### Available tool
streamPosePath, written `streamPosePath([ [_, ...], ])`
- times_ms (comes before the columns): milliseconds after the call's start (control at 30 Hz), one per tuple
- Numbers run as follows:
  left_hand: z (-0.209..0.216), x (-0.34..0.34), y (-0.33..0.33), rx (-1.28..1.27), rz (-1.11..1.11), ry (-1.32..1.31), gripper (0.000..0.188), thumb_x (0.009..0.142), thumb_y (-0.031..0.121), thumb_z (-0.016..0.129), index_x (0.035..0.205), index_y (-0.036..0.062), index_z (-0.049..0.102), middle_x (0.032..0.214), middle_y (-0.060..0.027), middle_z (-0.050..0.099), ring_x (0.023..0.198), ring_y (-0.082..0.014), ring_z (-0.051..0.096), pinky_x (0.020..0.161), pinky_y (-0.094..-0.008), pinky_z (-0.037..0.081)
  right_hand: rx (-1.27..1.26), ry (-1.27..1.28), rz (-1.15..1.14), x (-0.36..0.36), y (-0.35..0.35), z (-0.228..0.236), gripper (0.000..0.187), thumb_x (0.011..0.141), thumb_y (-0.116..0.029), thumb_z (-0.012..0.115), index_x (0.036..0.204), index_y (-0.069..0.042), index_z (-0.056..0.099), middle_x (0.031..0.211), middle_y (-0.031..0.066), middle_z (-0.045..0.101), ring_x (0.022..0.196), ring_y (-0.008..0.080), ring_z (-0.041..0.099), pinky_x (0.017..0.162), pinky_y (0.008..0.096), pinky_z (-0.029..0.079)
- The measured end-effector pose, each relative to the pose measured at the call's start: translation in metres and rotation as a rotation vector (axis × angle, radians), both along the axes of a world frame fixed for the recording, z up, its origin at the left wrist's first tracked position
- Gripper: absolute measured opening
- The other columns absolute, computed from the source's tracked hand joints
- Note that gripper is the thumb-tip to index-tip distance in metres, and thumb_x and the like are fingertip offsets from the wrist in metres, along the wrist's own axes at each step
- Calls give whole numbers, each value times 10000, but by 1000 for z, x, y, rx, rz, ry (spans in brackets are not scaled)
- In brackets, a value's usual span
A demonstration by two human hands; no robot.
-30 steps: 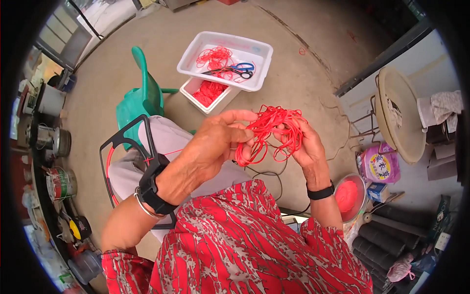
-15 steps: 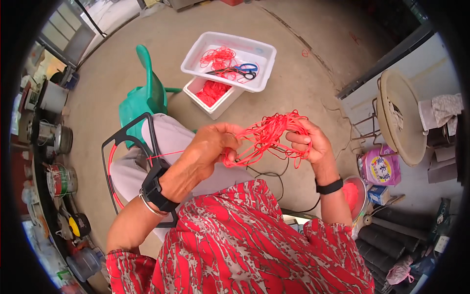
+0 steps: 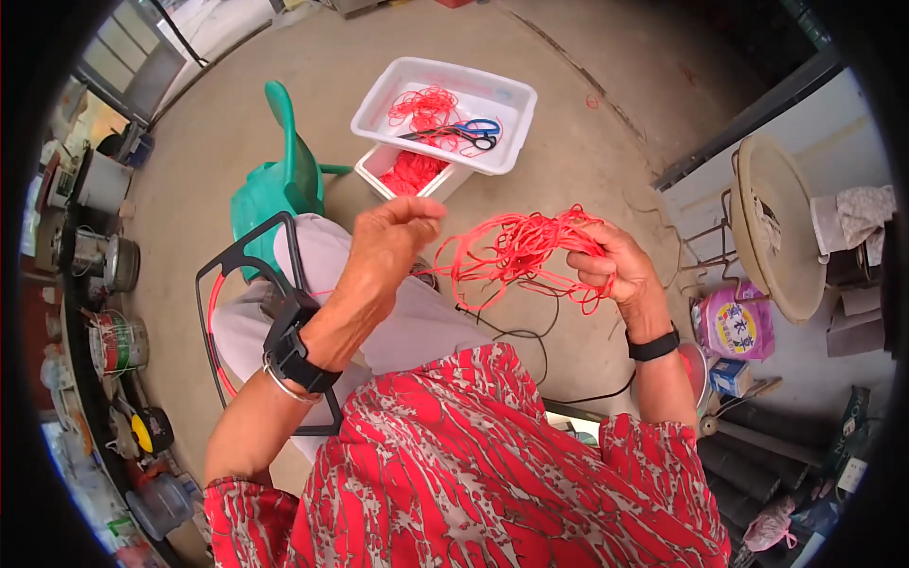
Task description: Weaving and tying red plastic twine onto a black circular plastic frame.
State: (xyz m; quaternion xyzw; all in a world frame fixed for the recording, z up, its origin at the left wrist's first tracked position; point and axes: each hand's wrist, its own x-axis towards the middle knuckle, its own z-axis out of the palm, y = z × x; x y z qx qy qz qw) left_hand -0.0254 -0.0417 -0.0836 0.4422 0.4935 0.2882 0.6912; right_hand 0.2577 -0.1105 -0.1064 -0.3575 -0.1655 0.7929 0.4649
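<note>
A loose tangle of red cord (image 3: 519,248) hangs from my right hand (image 3: 615,265), whose fingers are closed round its right end. Left of the tangle, my left hand (image 3: 383,248) is raised with thumb and fingers pinched together. What the pinch holds, if anything, is too small to make out. A thin red strand passes behind my left wrist toward a black frame (image 3: 210,312) with a red strip along its side. This frame leans on my left leg, partly hidden by my left forearm.
Ahead, a white plastic tray (image 3: 519,142) with red cord and scissors (image 3: 481,134) rests on a white box (image 3: 454,183) of red cord. A green chair (image 3: 284,185) stands ahead left. Cluttered shelves line the left; a round beige basin (image 3: 772,232) stands right. Dark cable lies on the floor.
My left hand has moved up and left, away from the tangle, with its fingers drawn together. The right hand has shifted slightly right, still holding the cord, whose loops now spread wider.
</note>
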Motion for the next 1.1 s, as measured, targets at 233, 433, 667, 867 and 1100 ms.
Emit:
streamPosePath([
  [233, -3, 12, -1, 618, -170, 162, 241, 825, 138, 660, 1017, -6, 633, 903, -67, 629, 851, -143, 562, 767, -274, 437, -7, -129, -10, -3, -2, 11, 103, 936, -88, 477, 1003, -31, 529, 641, -9, 482, 390, 26, 343, 312, 183, 216],
  [433, -11, 59, -17, 851, -388, 78, 310, 826, 192, 683, 1027, -32, 608, 955, -106, 610, 899, -165, 563, 786, -306, 448, 111, -255, 133, -6, 0, 28, 173, 920, -78, 500, 1070, 4, 524, 641, 11, 512, 386, 29, 360, 311, 186, 246],
  [667, -14, 63, -11, 368, -482, 35, 142, 889, 110, 618, 988, 8, 624, 749, 17, 614, 628, -65, 562, 563, -229, 459, 174, -388, 180, -2, -1, 31, 308, 904, -77, 527, 1197, 9, 493, 698, 25, 536, 452, 69, 443, 395, 205, 362],
  [867, -4, 67, -2, -88, -284, -276, 118, 891, 81, 584, 962, -8, 617, 790, -38, 639, 640, -93, 597, 584, -242, 503, 260, -361, -62, -10, -17, 28, 532, 816, -96, 644, 1297, 5, 442, 901, 50, 578, 695, 138, 547, 699, 272, 473],
  [1100, -17, 67, 4, -294, -229, -401, 154, 870, 34, 508, 970, -62, 578, 850, -113, 642, 712, -174, 640, 656, -319, 548, 291, -496, -22, 29, -17, -4, 442, 821, -97, 662, 1230, -8, 519, 1031, 56, 618, 894, 114, 588, 799, 286, 474],
])
